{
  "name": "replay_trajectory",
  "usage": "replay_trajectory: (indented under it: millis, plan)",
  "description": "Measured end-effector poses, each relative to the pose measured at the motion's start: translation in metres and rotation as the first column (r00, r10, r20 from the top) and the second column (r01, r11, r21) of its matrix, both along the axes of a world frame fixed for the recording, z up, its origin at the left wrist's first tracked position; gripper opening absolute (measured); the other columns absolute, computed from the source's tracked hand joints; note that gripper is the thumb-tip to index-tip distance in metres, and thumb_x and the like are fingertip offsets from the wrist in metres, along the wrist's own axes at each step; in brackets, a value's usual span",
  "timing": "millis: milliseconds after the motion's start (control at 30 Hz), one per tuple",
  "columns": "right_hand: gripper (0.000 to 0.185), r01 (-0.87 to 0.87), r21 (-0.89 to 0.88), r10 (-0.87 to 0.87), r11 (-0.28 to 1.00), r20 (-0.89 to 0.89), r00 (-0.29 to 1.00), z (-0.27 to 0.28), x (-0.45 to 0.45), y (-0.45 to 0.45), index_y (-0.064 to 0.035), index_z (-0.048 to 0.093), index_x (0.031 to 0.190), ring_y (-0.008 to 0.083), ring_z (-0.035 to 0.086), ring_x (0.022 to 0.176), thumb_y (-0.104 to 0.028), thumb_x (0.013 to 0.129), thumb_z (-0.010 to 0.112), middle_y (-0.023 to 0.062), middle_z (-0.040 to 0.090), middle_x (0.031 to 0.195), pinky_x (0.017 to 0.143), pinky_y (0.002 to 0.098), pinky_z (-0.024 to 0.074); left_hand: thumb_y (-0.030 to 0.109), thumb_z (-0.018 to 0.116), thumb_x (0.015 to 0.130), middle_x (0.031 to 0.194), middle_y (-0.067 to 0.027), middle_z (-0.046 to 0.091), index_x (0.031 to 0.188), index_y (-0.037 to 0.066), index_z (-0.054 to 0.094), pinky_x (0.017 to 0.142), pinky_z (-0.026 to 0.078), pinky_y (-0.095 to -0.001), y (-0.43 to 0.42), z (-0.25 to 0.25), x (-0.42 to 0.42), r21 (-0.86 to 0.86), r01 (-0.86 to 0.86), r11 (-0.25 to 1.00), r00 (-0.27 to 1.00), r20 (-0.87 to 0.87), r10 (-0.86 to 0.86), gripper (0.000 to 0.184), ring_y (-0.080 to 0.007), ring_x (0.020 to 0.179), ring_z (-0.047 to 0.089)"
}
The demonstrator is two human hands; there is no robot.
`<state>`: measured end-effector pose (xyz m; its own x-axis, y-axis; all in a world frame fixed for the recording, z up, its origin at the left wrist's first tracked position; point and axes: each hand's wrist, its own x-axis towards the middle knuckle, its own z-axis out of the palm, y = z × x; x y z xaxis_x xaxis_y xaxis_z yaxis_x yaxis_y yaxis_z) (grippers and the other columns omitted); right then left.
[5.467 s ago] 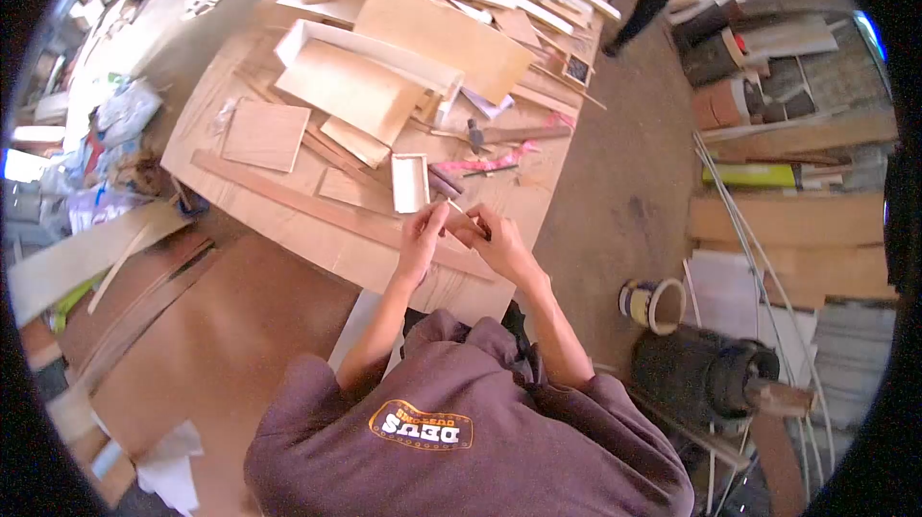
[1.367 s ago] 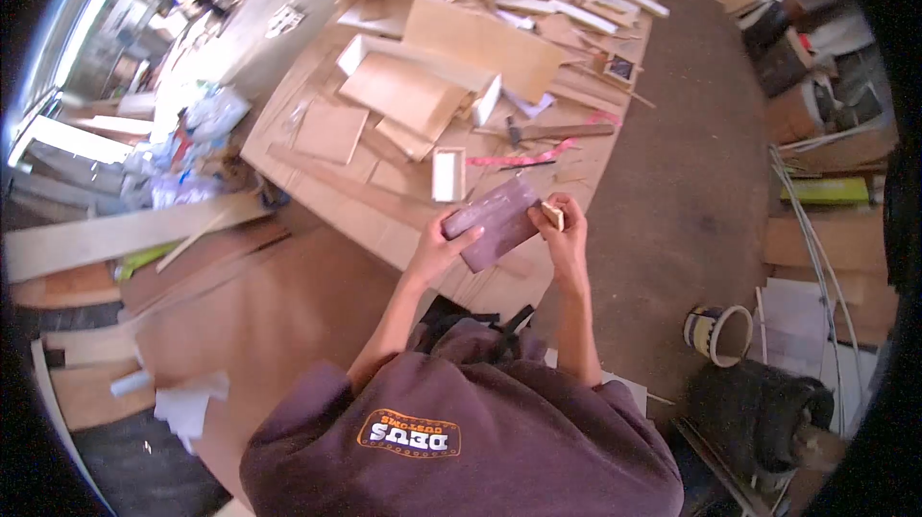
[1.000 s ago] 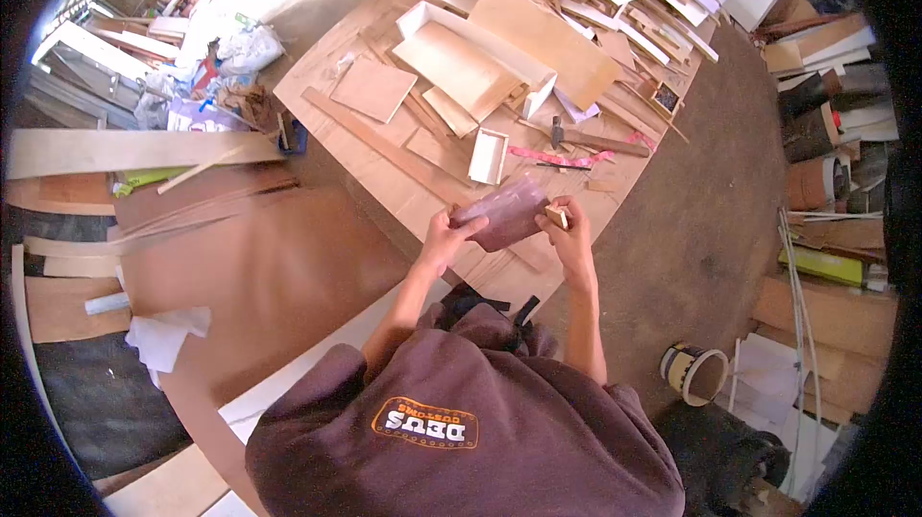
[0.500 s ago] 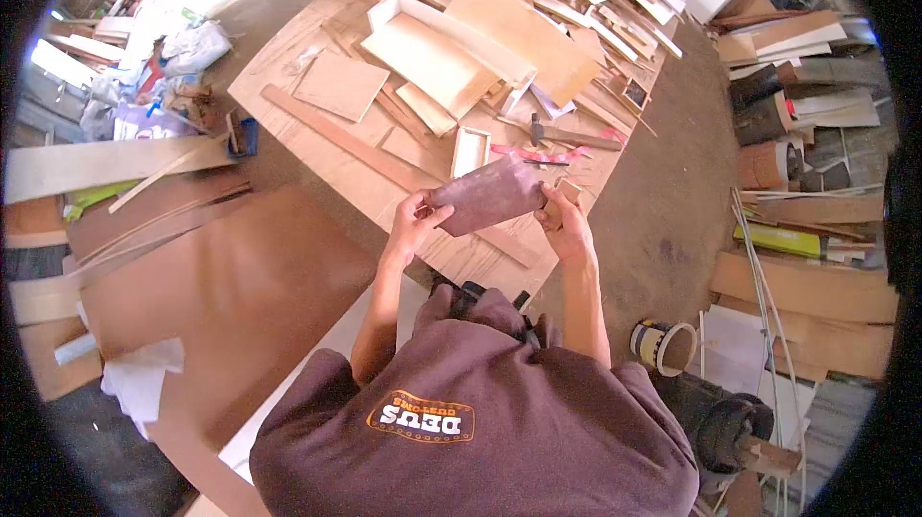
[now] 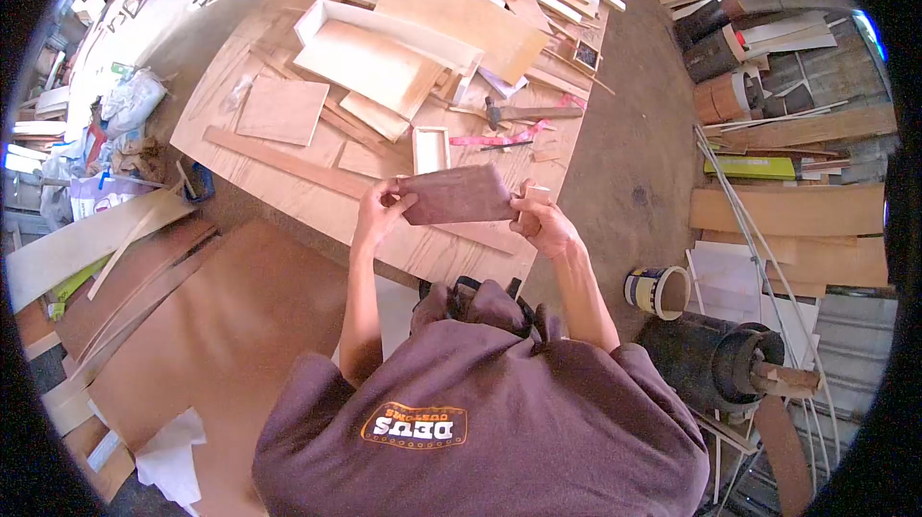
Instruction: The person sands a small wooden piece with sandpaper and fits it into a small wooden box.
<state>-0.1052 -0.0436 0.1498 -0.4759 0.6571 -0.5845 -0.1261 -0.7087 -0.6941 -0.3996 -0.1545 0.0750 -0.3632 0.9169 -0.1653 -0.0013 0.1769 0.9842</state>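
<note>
Stretched between my two hands is a brown sheet (image 5: 458, 196) that looks like sandpaper, held above the near part of the worktable (image 5: 274, 179). My left hand (image 5: 378, 216) pinches its left end between thumb and fingers. At the other end, my right hand (image 5: 545, 225) grips the sheet's edge. A small pale wooden block (image 5: 537, 192) shows at the right fingers; whether they hold it I cannot tell. Just beyond the sheet lies a small open wooden box (image 5: 417, 154). A hammer (image 5: 533, 114) rests farther right, near a pink ribbon (image 5: 468, 141).
Drawer-like boxes (image 5: 307, 22) and loose boards (image 5: 282, 111) cover much of the table, with scrap strips piled behind. A large brown panel (image 5: 240, 325) leans at the left. On the right stand a bucket (image 5: 657, 292), a black cylindrical machine (image 5: 711, 359) and stacked boards (image 5: 788, 212).
My view has shifted, so the table appears farther left. The sheet has turned to lie more level in view, with both hands still at its ends.
</note>
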Motion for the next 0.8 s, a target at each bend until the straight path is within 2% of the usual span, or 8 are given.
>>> replay_trajectory:
  millis: [133, 200, 333, 400, 633, 700, 733, 800]
  plan:
    - [0.024, 0.133, -0.094, -0.143, 0.987, -0.104, 0.984, 0.008, 0.004, 0.007, -0.0128, 0.058, 0.106, 0.0102, 0.059, 0.081, -0.018, 0.086, 0.072, 0.0019, 0.067, 0.105, 0.06, 0.026, 0.0463, 0.011, 0.079, 0.079, 0.085, 0.0013, 0.068, 0.113, 0.009, 0.071, 0.061, 0.045, -0.0242, 0.003, 0.002, 0.002, -0.066, 0.011, 0.998, 0.98, -0.198, -0.024, 0.035, -0.0062, 0.064, 0.052]
    - [0.024, -0.222, 0.099, 0.213, 0.97, 0.095, 0.972, 0.024, 0.005, 0.005, -0.0108, 0.058, 0.104, 0.0083, 0.059, 0.076, -0.021, 0.087, 0.072, 0.0026, 0.069, 0.105, 0.058, 0.0233, 0.0444, 0.011, 0.079, 0.079, 0.086, 0.0006, 0.068, 0.113, 0.01, 0.071, 0.06, 0.045, -0.0246, 0.006, 0.002, 0.01, -0.093, -0.002, 0.996, 0.981, -0.191, -0.016, 0.035, -0.0067, 0.064, 0.052]
    - [0.022, -0.325, 0.062, 0.315, 0.944, 0.135, 0.94, 0.029, 0.019, 0.026, -0.0141, 0.055, 0.1, 0.0059, 0.054, 0.076, -0.011, 0.086, 0.072, -0.0012, 0.065, 0.098, 0.061, 0.0219, 0.044, 0.009, 0.077, 0.08, 0.087, -0.002, 0.07, 0.114, 0.01, 0.07, 0.06, 0.045, -0.0255, 0.01, -0.011, 0.021, -0.086, -0.077, 0.993, 0.98, -0.191, 0.059, 0.035, -0.008, 0.063, 0.053]
    - [0.022, -0.514, 0.126, 0.488, 0.849, 0.187, 0.852, 0.022, 0.028, 0.04, -0.0133, 0.054, 0.099, 0.0053, 0.054, 0.077, -0.012, 0.086, 0.072, -0.0019, 0.064, 0.097, 0.06, 0.0208, 0.0433, 0.009, 0.076, 0.081, 0.087, -0.0024, 0.07, 0.114, 0.009, 0.07, 0.061, 0.046, -0.026, 0.012, -0.006, 0.033, -0.134, -0.111, 0.985, 0.973, -0.214, 0.081, 0.033, -0.0087, 0.063, 0.054]
    - [0.024, -0.634, 0.246, 0.604, 0.734, 0.191, 0.774, -0.029, 0.058, 0.093, -0.0132, 0.054, 0.1, 0.0052, 0.052, 0.077, -0.012, 0.086, 0.073, -0.0055, 0.057, 0.088, 0.061, 0.0217, 0.0424, 0.006, 0.075, 0.082, 0.087, -0.0023, 0.07, 0.111, 0.004, 0.07, 0.062, 0.047, -0.0251, -0.014, 0.006, 0.073, -0.263, -0.377, 0.888, 0.919, -0.227, 0.323, 0.03, -0.0091, 0.069, 0.056]
    - [0.025, -0.556, 0.364, 0.542, 0.747, 0.149, 0.827, -0.047, 0.055, 0.103, -0.0141, 0.053, 0.1, 0.0058, 0.053, 0.079, -0.012, 0.086, 0.074, -0.0057, 0.056, 0.088, 0.061, 0.0221, 0.0424, 0.009, 0.074, 0.084, 0.087, -0.001, 0.067, 0.113, 0.005, 0.07, 0.063, 0.047, -0.0247, -0.021, 0.017, 0.097, -0.289, -0.391, 0.874, 0.918, -0.059, 0.391, 0.03, -0.0093, 0.072, 0.057]
    - [0.026, -0.566, 0.401, 0.536, 0.72, 0.196, 0.821, -0.049, 0.05, 0.11, -0.0145, 0.053, 0.1, 0.0064, 0.053, 0.079, -0.012, 0.086, 0.075, -0.0055, 0.056, 0.089, 0.061, 0.0227, 0.0426, 0.009, 0.074, 0.084, 0.087, -0.001, 0.067, 0.113, 0.005, 0.07, 0.063, 0.047, -0.0247, -0.025, 0.022, 0.105, -0.301, -0.437, 0.848, 0.898, -0.091, 0.43, 0.03, -0.0093, 0.072, 0.057]
    - [0.026, -0.541, 0.416, 0.535, 0.731, 0.145, 0.833, -0.057, 0.037, 0.119, -0.0139, 0.053, 0.1, 0.0073, 0.053, 0.076, -0.013, 0.086, 0.075, -0.0047, 0.057, 0.085, 0.06, 0.024, 0.0429, 0.011, 0.072, 0.087, 0.092, -0.0002, 0.064, 0.115, 0.006, 0.066, 0.067, 0.049, -0.0251, -0.033, 0.03, 0.121, -0.269, -0.572, 0.775, 0.782, 0.106, 0.614, 0.028, -0.0089, 0.079, 0.057]
